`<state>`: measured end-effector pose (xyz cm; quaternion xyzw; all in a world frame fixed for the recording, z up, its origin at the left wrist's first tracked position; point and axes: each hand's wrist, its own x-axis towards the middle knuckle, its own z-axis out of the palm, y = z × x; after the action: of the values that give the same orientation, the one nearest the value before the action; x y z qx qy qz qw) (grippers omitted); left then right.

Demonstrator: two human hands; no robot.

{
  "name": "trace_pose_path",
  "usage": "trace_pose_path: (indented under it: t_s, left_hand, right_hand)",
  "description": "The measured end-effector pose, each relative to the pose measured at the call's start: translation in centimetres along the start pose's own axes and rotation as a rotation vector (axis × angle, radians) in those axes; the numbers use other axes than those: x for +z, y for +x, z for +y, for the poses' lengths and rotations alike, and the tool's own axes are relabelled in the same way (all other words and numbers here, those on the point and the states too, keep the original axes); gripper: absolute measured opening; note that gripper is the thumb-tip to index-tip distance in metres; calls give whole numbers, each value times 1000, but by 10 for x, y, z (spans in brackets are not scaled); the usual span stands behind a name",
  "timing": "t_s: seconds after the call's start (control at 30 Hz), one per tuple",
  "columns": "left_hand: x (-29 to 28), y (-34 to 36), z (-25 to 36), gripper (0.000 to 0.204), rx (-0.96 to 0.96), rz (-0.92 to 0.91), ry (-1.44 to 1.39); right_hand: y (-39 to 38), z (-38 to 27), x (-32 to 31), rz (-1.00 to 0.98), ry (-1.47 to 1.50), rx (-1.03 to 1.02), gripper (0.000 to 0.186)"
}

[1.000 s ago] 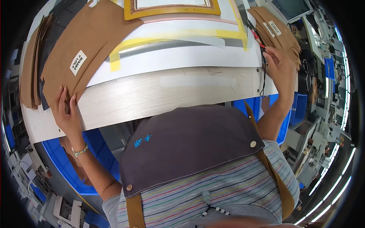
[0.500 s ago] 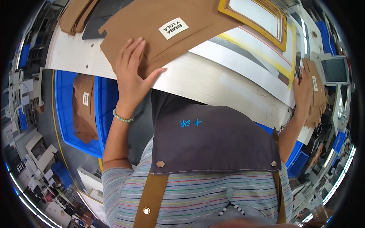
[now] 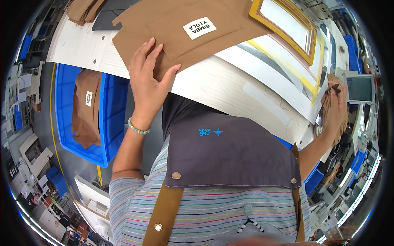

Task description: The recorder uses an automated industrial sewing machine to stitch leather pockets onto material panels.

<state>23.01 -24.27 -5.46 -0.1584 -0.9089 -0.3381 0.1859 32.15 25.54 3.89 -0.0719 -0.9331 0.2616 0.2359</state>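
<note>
A brown cloth panel with a stitched rectangle and a white label lies over the pale worktable. Fingers stretched and thumb apart, my left hand rests on the panel's near left edge. Beyond the table's right end, my right hand has its fingers curled around a small dark object, whose kind I cannot tell. Brown cloth pieces hang beside and partly behind that hand.
A yellow-edged frame lies at the far right of the panel, over layered white sheets. On the left, a blue bin holds a labelled brown cloth piece. More brown cloth sits at the far left.
My right hand has moved right, off the table edge to the hanging cloth pieces, and the dark object now shows in its fingers. My left hand stays on the panel.
</note>
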Motion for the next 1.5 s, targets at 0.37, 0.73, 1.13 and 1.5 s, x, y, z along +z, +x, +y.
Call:
trace_pose_path:
  t_s: [0.37, 0.73, 1.13, 1.5]
  left_hand:
    - [-7, 16, 8, 28, 44, -31, 76]
    - [-6, 21, 41, 21, 125, 96, -184]
    - [18, 33, 52, 31, -591, -154, -999]
    - [25, 29, 48, 24, -633, -179, -1006]
  right_hand:
    - [13, -123, 60, -389, 498, -172, 23]
    - [39, -210, 169, -437, 553, -444, 21]
    - [32, -176, 200, -519, 569, -202, 24]
    - [37, -166, 178, -228, 437, -483, 35]
